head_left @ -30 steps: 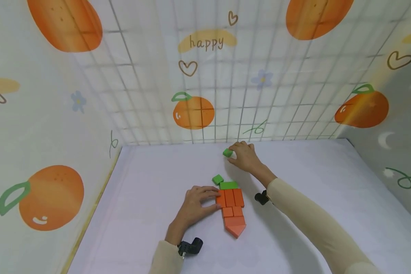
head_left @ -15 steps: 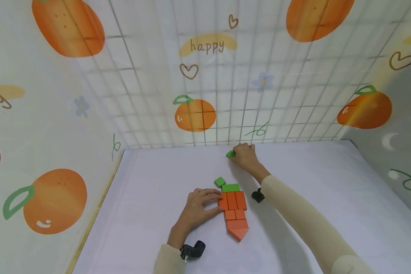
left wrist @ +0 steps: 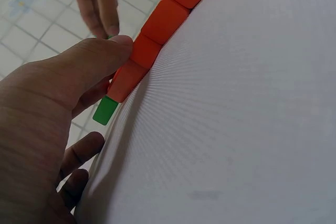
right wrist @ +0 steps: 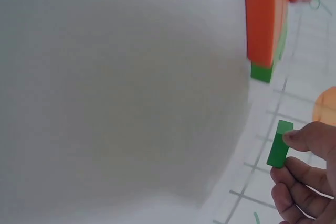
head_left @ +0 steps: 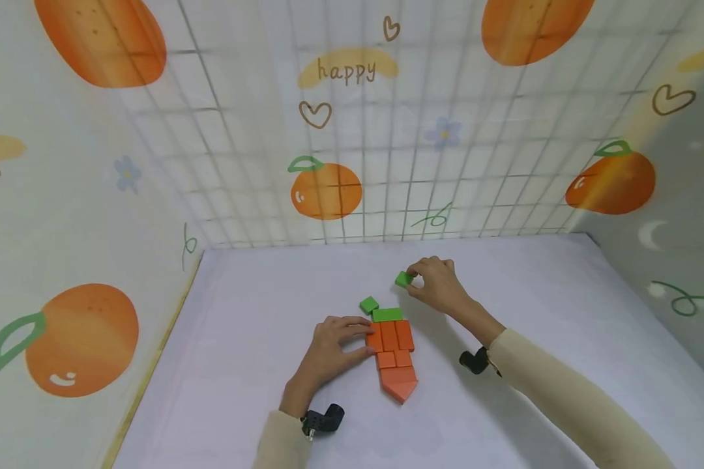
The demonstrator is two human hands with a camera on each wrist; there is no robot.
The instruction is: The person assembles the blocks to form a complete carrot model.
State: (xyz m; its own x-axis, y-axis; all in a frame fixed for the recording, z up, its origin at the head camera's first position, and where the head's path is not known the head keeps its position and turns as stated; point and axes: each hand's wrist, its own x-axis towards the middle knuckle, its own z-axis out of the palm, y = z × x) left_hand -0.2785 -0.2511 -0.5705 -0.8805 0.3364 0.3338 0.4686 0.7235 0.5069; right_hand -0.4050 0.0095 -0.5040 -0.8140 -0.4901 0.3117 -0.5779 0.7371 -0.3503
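Note:
Orange blocks (head_left: 389, 335) lie flat in a carrot-like shape, tapering to a pointed block (head_left: 399, 385) at the near end. A green rectangular block (head_left: 387, 315) borders their far edge, and a small green block (head_left: 369, 305) lies turned at its left corner. My left hand (head_left: 327, 352) rests at the left side of the shape, its thumb and a fingertip touching the leftmost orange block. Beyond the shape, my right hand (head_left: 440, 285) pinches another small green block (right wrist: 281, 144) between thumb and fingers. In the left wrist view, my thumb (left wrist: 113, 51) overlaps the row of blocks.
The blocks lie on a pale table surface (head_left: 258, 312). Behind it hangs a curtain (head_left: 246, 163) with a grid and printed oranges, and similar printed sheets stand at the left and right. A black camera (head_left: 322, 420) is strapped to my left wrist.
My right hand has drawn the small green block from near the back edge toward me and slightly right. My left hand keeps its place beside the orange blocks.

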